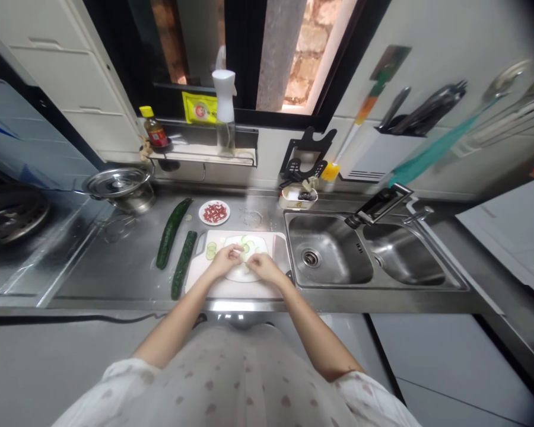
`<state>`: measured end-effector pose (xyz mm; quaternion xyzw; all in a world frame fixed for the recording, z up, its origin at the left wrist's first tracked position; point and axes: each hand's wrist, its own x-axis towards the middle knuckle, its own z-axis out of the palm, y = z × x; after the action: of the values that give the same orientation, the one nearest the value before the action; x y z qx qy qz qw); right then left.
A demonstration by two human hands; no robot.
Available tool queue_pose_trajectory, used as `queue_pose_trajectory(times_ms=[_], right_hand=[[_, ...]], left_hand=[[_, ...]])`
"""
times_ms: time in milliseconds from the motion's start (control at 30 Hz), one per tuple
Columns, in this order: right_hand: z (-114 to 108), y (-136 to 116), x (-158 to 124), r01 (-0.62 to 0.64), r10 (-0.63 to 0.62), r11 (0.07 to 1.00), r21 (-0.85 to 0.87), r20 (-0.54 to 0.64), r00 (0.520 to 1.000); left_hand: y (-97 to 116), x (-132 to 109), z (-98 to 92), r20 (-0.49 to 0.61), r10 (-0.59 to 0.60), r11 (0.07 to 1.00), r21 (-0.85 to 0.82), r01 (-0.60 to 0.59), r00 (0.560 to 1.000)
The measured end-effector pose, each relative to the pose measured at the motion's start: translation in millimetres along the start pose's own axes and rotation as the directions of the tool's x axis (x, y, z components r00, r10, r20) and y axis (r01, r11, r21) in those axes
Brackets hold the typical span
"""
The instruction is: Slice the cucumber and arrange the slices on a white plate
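My left hand and my right hand meet over a white plate on the cutting board. Thin cucumber slices lie on the plate's far half. The fingertips of my right hand pinch what looks like a pale cucumber slice between the hands. My left thumb and fingers are curled together close by; whatever they hold is too small to make out. More cucumber slices rest at the board's left end. Left of the board lie two dark green cucumbers, one beside it and another farther out.
A small white dish of chopped red pieces stands behind the board. To the right is a double steel sink with a black faucet. A lidded steel pot sits back left. A knife holder hangs on the wall.
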<state>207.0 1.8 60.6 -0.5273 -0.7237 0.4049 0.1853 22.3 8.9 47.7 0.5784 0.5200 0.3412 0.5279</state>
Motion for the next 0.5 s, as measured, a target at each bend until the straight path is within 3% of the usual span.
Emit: queue_pose_trajectory(times_ms=[267,500], right_hand=[[14.0,3.1,-4.9,-0.118,0.136,0.959,-0.257,0.054,0.989],[20.6,-1.8,-8.8,-0.150,0.207,0.877,-0.456,0.077,0.975]], left_hand=[[-12.2,-1.4,10.9,0.001,-0.030,0.905,0.424,0.026,1.000],[-13.7,-2.6,18.3,0.008,-0.083,0.778,0.626,0.060,0.996]])
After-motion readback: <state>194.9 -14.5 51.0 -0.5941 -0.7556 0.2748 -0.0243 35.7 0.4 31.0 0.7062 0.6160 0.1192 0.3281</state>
